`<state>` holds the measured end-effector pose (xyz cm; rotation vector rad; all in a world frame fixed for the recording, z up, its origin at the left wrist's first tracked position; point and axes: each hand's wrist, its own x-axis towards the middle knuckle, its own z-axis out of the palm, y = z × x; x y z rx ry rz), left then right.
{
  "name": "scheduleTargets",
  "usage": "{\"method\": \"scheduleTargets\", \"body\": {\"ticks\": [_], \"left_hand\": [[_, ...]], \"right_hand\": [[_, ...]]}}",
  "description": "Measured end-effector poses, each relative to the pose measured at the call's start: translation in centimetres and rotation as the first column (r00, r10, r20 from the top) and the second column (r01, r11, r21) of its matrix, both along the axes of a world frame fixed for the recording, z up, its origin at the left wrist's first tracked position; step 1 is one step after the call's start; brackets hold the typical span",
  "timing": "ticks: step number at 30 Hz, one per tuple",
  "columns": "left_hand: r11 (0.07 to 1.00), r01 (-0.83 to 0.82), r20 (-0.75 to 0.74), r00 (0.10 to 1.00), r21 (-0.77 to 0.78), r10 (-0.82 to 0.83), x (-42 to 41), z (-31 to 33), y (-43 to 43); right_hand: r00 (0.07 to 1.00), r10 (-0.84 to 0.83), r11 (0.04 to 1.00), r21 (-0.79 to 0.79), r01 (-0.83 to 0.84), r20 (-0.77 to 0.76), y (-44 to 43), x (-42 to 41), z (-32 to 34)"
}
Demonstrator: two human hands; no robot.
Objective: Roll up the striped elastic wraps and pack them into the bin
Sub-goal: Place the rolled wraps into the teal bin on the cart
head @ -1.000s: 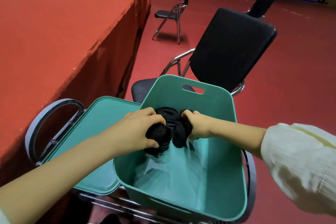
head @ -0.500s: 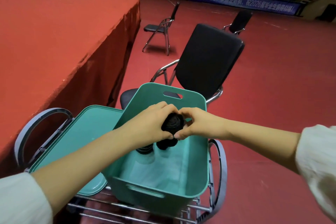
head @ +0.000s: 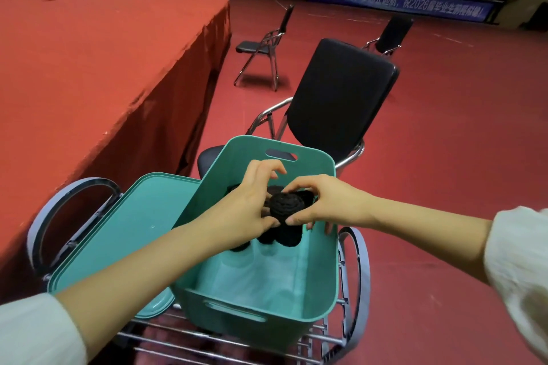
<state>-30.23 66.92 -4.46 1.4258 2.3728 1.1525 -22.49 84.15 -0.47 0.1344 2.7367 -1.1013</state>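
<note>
Step?
— Packing, I'd say. Right hand (head: 321, 201) and left hand (head: 244, 206) both pinch a rolled wrap (head: 286, 205) over other rolls (head: 286, 241), far end of the bin (head: 237, 324). Next I'd seat it snugly, then release.

Smooth plastic bin (head: 321, 284), ribbed cloth roll (head: 286, 207)
</note>
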Motion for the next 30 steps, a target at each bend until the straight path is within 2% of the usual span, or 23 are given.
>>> {"method": "scheduleTargets", "body": {"ticks": [1, 3, 5, 8, 10, 13, 16, 19, 24, 30], "left_hand": [[1.000, 0.009, -0.005, 1.000, -0.022, -0.009, -0.2, 0.1, -0.3], [0.995, -0.019, -0.105, 0.994, -0.093, 0.009, -1.1, 0.3, -1.2], [0.983, -0.106, -0.228, 0.971, -0.152, 0.069, -2.6, 0.3, -2.5], [0.929, -0.251, -0.313, 0.936, -0.273, 0.161, -4.9, -0.1, -4.7], [0.885, -0.285, -0.307, 0.936, -0.367, 0.174, -5.9, -0.7, -5.8], [0.877, -0.236, -0.191, 0.967, -0.418, 0.170, -6.5, -1.5, -6.4], [0.899, -0.187, -0.081, 0.982, -0.395, 0.169, -6.5, -1.8, -6.4], [0.922, -0.164, -0.031, 0.986, -0.351, 0.163, -6.6, -2.2, -6.4], [0.941, -0.157, -0.004, 0.987, -0.300, 0.163, -7.0, -2.6, -6.7], [0.956, -0.163, -0.003, 0.986, -0.245, 0.168, -7.0, -3.1, -6.5]], "right_hand": [[1.000, -0.009, 0.999, 0.053, 0.009, 0.000, 0.1, -0.1, -0.1], [0.999, -0.030, 0.989, 0.148, 0.026, 0.023, 0.3, -0.5, -0.4], [0.997, -0.036, 0.970, 0.244, 0.018, 0.067, 0.4, -1.0, -0.7], [0.992, -0.010, 0.924, 0.379, -0.039, 0.127, -0.2, -2.2, -1.1], [0.986, 0.001, 0.885, 0.459, -0.078, 0.166, -0.7, -3.1, -1.7], [0.961, -0.057, 0.828, 0.551, -0.107, 0.272, -0.9, -4.5, -2.8], [0.924, -0.154, 0.824, 0.562, -0.075, 0.350, -0.7, -5.8, -4.4], [0.905, -0.198, 0.831, 0.554, -0.049, 0.377, -0.3, -6.9, -5.8], [0.892, -0.226, 0.892, 0.452, 0.028, 0.392, 0.0, -8.4, -7.4], [0.894, -0.219, 0.901, 0.432, 0.032, 0.392, 0.3, -9.5, -8.5]]}}
